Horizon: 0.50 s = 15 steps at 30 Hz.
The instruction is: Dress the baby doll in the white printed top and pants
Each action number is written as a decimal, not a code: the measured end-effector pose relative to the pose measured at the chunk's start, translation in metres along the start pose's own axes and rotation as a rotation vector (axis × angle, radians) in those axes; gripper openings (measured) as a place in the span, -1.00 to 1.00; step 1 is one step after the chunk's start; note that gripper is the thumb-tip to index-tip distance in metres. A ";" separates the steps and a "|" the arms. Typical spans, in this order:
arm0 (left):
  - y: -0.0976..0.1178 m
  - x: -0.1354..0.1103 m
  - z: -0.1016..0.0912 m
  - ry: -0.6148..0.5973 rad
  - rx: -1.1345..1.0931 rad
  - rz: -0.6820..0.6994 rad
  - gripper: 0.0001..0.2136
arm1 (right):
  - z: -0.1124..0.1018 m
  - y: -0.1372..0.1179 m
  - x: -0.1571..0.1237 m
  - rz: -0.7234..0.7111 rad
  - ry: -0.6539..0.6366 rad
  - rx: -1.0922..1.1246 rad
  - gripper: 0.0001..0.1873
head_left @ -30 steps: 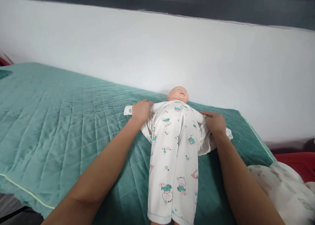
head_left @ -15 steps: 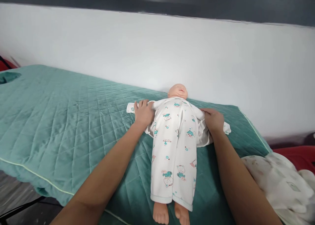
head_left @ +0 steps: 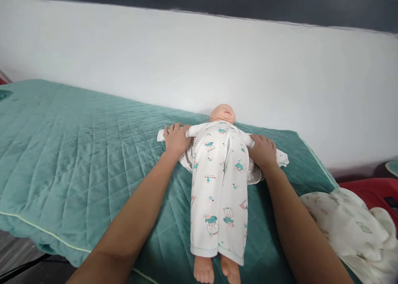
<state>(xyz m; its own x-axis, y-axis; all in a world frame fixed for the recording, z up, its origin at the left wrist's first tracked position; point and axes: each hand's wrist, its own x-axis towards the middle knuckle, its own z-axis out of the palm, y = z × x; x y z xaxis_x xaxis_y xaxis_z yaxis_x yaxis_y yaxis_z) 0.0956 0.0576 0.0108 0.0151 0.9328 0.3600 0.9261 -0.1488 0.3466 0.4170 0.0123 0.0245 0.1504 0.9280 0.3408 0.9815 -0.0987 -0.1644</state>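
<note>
A baby doll (head_left: 222,113) lies on its back, head toward the wall and bare feet toward me. White printed trousers (head_left: 207,192) cover its legs and reach high up its body. Its arms, in white sleeves, stretch out to both sides. Beneath it a white printed garment (head_left: 255,175) is spread, its sleeve ends showing past both hands. My left hand (head_left: 178,141) is closed around the end of the doll's arm on the left, fingers over the sleeve. On the other side, my right hand (head_left: 263,151) grips the other arm's end, with its fingertips partly hidden.
Green quilted bedding (head_left: 102,159) lies under everything, along a white wall (head_left: 174,60). A bunched white printed cloth (head_left: 351,226) sits at the right edge, beside a red object (head_left: 371,188). A dark band runs along the top of the wall.
My right hand has shifted inward, from the outspread garment onto the doll's arm. My left hand stays at the other arm, its fingers slightly moved. The view has shifted slightly.
</note>
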 end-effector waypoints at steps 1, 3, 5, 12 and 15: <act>-0.001 0.001 0.000 -0.002 -0.002 -0.004 -0.63 | 0.000 0.005 0.002 0.018 -0.017 0.004 -0.49; -0.001 0.002 0.000 -0.005 -0.011 -0.004 -0.63 | 0.001 0.012 0.003 0.046 -0.032 0.023 -0.45; -0.001 0.001 0.000 -0.002 -0.023 0.000 -0.64 | 0.001 0.016 0.003 0.054 -0.021 0.061 -0.46; 0.001 0.001 -0.001 -0.003 -0.124 -0.039 -0.59 | -0.031 -0.033 -0.012 -0.129 0.283 0.602 -0.60; 0.001 0.001 -0.002 -0.023 -0.131 -0.029 -0.55 | -0.047 -0.090 -0.008 -0.301 0.237 0.668 -0.60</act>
<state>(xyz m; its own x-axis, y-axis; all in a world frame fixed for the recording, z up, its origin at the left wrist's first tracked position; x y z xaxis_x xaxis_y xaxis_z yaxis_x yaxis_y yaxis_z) 0.0957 0.0574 0.0136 -0.0004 0.9444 0.3287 0.8689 -0.1624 0.4675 0.3328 -0.0030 0.0801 -0.0161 0.7711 0.6365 0.7154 0.4536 -0.5315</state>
